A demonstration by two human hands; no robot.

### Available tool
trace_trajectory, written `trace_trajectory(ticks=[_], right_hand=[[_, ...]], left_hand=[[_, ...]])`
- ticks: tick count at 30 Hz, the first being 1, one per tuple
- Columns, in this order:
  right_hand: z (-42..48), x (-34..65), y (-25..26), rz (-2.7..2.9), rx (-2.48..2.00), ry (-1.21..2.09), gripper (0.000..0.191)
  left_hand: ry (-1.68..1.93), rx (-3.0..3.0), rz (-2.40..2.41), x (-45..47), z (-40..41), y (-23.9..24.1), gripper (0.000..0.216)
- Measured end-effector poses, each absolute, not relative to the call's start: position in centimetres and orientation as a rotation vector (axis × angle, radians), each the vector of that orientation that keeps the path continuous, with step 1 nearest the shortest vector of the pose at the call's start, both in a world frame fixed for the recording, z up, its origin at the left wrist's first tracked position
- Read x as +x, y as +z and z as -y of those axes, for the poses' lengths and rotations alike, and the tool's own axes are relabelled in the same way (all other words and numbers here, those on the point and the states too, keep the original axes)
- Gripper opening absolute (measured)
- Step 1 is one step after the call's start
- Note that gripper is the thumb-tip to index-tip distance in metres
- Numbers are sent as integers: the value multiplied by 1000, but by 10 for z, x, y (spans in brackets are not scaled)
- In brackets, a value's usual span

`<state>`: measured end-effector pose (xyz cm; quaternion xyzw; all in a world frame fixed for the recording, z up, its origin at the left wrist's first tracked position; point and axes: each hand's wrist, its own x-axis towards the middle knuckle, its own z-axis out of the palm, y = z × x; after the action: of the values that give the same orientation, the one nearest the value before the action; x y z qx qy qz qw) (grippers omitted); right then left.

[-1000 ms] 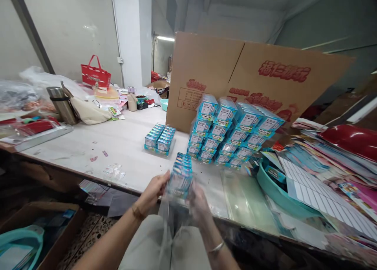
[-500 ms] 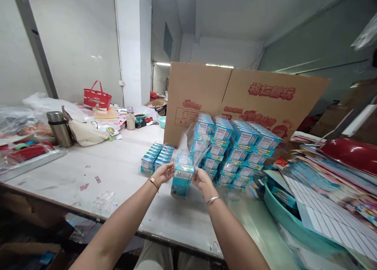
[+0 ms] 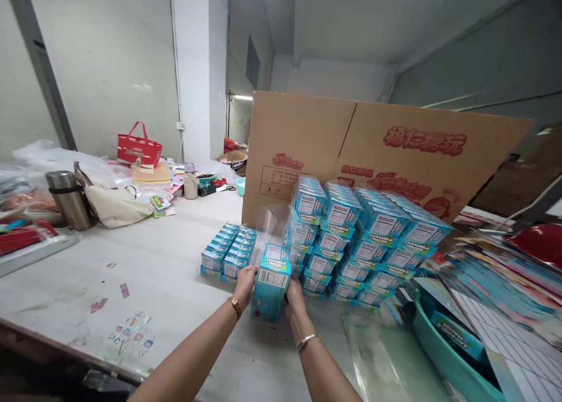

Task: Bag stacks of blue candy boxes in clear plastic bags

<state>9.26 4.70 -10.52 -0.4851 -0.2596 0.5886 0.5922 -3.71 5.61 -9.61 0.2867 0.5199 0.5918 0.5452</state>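
Note:
Both my hands grip a bagged block of small blue boxes (image 3: 271, 284), held upright just above the pale table (image 3: 167, 261). My left hand (image 3: 244, 285) clasps its left side and my right hand (image 3: 294, 294) its right side. The clear bag's loose top (image 3: 268, 226) sticks up above the block. Right behind it stands a stack of similar wrapped blue packs (image 3: 351, 238), leaning on a big cardboard box (image 3: 351, 144). A flat tray of loose blue boxes (image 3: 228, 253) lies to the left of my hands.
A teal basin (image 3: 443, 355) and colourful printed sheets (image 3: 504, 285) crowd the right. At the far left are a steel flask (image 3: 65, 197), a beige pouch (image 3: 116, 206) and a red bag (image 3: 138, 147). Stickers (image 3: 129, 332) lie near the front edge.
My hands carried the bagged block from my lap forward and up over the table, toward the stack. The view has moved closer to the table.

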Motion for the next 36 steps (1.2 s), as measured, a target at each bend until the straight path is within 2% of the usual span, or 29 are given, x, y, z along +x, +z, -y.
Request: trace_trajectory(ticks=[4, 8, 11, 15, 19, 22, 24, 26, 28, 30, 33, 36], right_hand=[[-26, 82, -122, 671, -898, 1283, 28], [10, 91, -144, 703, -850, 1376, 32], [26, 103, -158, 866, -967, 1318, 27], [22, 116, -168, 1314, -1375, 910, 19], [22, 123, -173, 1802, -1749, 345, 24], [30, 125, -171, 1956, -1842, 148, 25], [32, 128, -163, 1944, -1837, 205, 26], [29, 133, -151, 1792, -1757, 504, 25], [23, 138, -136, 1579, -1608, 859, 19], [18, 137, -124, 1444, -1483, 1081, 22], [24, 128, -117, 1405, -1414, 1153, 34], [43, 120, -121, 1296, -1284, 1235, 38]], left_hand=[[1504, 729, -1222, -31, -29, -112, 33], [1524, 884, -1237, -41, 9, -134, 36], [1491, 1048, -1338, -51, 20, -146, 36], [1254, 1337, -1714, -59, 13, -151, 28], [915, 1770, -2010, -64, 19, -152, 23], [691, 2004, -2056, -67, 33, -149, 27], [770, 1855, -1954, -69, 36, -142, 17], [872, 1584, -1844, -72, 33, -131, 8], [892, 1359, -1762, -74, 26, -118, 11], [853, 1243, -1693, -70, 21, -106, 24], [881, 1104, -1578, -56, 27, -96, 45], [998, 1068, -1488, -42, 48, -95, 49]])
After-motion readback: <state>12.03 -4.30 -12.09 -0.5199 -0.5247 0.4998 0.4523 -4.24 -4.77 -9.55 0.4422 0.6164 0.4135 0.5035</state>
